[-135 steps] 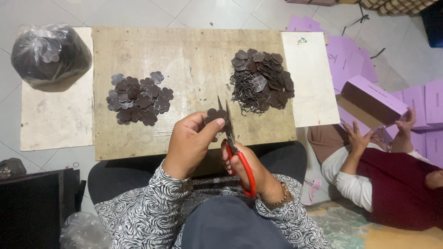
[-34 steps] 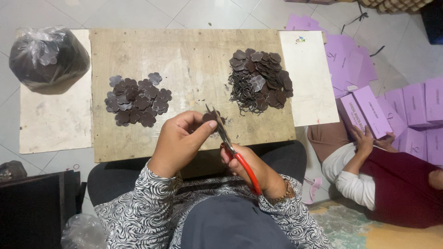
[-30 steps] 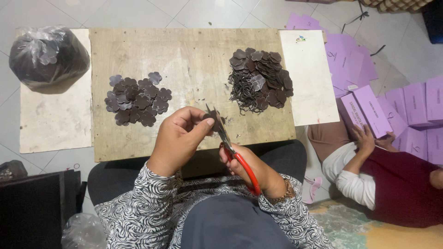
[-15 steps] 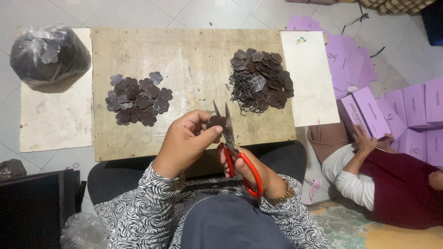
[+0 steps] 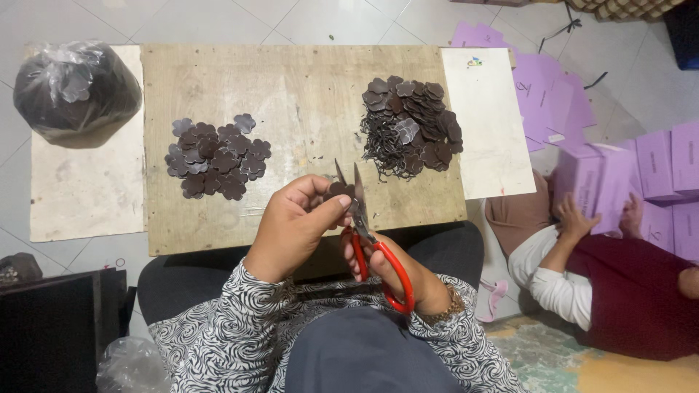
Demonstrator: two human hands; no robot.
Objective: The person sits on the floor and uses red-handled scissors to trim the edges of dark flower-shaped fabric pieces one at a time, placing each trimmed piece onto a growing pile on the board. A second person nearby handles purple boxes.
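brown flower piece (image 5: 339,191) behind left fingers (image 5: 331,205)

Flat flower cutouts (image 5: 217,157) sit left of centre on the surface (image 5: 306,94). Heaped pile of cutouts and trimmings (image 5: 409,125) near its right edge. Bagged bundle (image 5: 76,90) on a board (image 5: 80,196) beyond the left edge. Another board (image 5: 488,124) overlaps the right edge. Stacked boxes (image 5: 641,171) on the floor further right.
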